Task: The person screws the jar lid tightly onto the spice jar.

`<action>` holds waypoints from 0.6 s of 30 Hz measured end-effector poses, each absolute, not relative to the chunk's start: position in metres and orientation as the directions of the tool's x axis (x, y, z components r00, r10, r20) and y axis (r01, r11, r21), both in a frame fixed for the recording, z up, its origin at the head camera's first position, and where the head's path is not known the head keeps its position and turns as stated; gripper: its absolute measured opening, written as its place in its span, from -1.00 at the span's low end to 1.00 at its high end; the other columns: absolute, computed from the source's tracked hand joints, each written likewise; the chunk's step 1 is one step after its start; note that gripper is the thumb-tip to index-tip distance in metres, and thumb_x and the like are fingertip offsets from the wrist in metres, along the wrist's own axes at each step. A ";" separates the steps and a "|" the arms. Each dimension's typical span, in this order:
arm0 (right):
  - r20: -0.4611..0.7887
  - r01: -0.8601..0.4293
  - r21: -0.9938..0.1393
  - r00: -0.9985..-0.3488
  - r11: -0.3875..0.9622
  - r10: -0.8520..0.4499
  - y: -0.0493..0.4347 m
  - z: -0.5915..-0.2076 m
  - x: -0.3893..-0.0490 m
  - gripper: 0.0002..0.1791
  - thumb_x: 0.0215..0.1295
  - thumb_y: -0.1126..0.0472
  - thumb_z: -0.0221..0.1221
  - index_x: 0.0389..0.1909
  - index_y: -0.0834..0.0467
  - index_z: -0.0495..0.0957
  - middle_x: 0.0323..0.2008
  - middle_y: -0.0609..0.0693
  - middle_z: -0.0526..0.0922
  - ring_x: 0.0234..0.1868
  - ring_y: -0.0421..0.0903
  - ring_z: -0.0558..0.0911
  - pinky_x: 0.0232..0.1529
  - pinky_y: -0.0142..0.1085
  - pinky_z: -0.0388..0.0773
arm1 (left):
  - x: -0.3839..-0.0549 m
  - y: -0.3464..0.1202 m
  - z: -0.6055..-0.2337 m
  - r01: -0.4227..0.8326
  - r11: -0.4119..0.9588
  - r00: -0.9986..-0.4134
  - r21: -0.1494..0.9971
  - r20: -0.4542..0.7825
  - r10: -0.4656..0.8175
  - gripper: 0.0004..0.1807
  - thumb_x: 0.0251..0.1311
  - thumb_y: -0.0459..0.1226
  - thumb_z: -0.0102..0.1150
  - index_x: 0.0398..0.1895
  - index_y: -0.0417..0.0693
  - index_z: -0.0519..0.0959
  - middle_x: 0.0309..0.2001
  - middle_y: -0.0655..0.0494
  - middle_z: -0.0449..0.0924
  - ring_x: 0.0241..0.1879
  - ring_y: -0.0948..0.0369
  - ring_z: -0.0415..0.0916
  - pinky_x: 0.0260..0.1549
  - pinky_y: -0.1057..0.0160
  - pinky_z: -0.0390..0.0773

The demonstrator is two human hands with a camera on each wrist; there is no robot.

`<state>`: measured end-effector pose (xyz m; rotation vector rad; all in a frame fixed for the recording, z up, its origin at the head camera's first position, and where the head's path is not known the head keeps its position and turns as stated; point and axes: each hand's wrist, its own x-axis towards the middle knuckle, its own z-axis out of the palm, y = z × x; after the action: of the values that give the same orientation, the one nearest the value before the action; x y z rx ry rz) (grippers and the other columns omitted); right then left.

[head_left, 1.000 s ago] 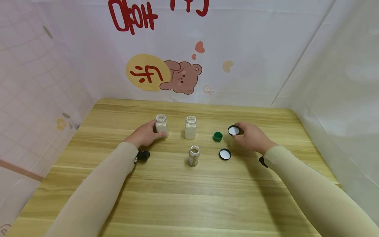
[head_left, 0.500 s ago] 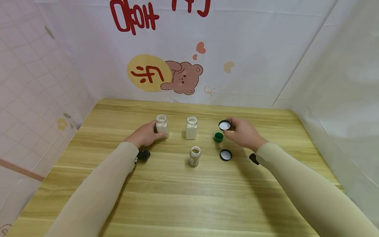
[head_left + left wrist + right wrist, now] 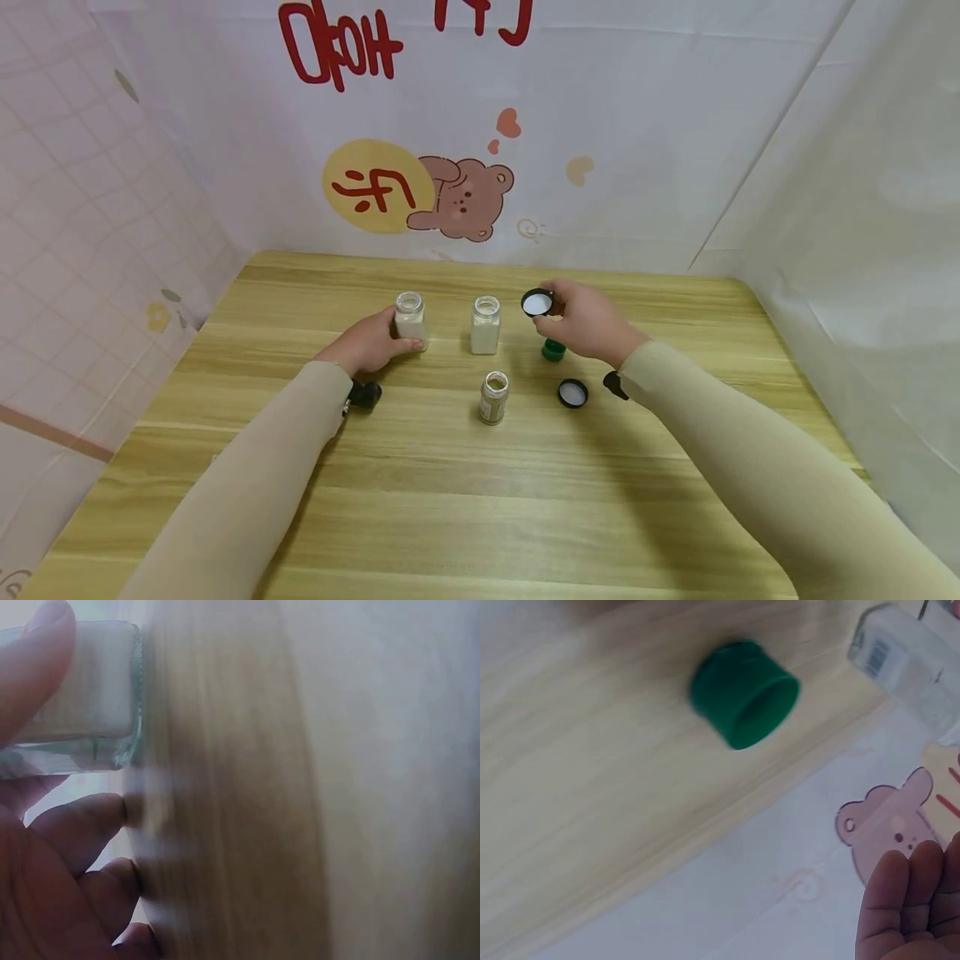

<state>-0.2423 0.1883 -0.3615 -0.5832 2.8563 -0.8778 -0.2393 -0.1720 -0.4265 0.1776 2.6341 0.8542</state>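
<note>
My left hand (image 3: 371, 342) grips an uncapped square glass jar (image 3: 410, 323) with pale contents, thumb across its front; the left wrist view shows the jar's glass base (image 3: 112, 690) under the thumb. My right hand (image 3: 588, 321) pinches a black lid (image 3: 537, 303) by its edge, white liner facing up, above the table. To the lid's left stands a second uncapped square jar (image 3: 485, 327). A green cap (image 3: 553, 350) sits below my right hand, partly covered by it in the head view. In the right wrist view the held lid is out of sight.
A smaller uncapped round jar (image 3: 493, 400) stands nearer on the wooden table (image 3: 450, 517). Another black lid (image 3: 573, 393) lies liner up to its right. A printed white curtain (image 3: 637, 125) hangs behind the table's far edge.
My right hand has carried the black lid leftward and slightly away from me, past the green cap toward the second square jar. The left hand and its jar have stayed in place.
</note>
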 end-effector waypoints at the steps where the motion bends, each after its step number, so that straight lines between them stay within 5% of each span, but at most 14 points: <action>1: 0.021 -0.333 -0.565 -0.920 0.755 -0.390 0.185 -0.360 -0.243 -0.55 0.38 0.10 0.26 0.23 0.17 0.56 -0.06 0.06 0.76 -0.06 0.00 0.70 0.02 -0.09 0.59 | -0.239 -0.172 -0.427 0.008 0.808 -0.925 0.589 -0.303 0.229 -0.10 0.44 0.14 0.24 0.67 0.05 0.10 0.47 -0.16 0.44 0.51 -0.19 0.31 0.51 -0.30 0.23; 18: 0.052 -0.417 -0.570 -0.878 0.708 -0.475 0.133 -0.337 -0.255 -0.61 0.36 0.14 0.28 0.15 0.17 0.58 -0.05 0.00 0.74 -0.07 -0.07 0.69 0.04 -0.15 0.62 | -0.241 -0.173 -0.425 0.001 0.818 -0.921 0.575 -0.318 0.224 -0.07 0.44 0.18 0.22 0.70 0.09 0.06 0.51 -0.17 0.39 0.55 -0.22 0.25 0.51 -0.33 0.20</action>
<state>-0.2553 0.1333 -0.3368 -0.7364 2.8118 -0.9019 -0.2410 -0.1731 -0.4248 0.1692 2.6279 0.8305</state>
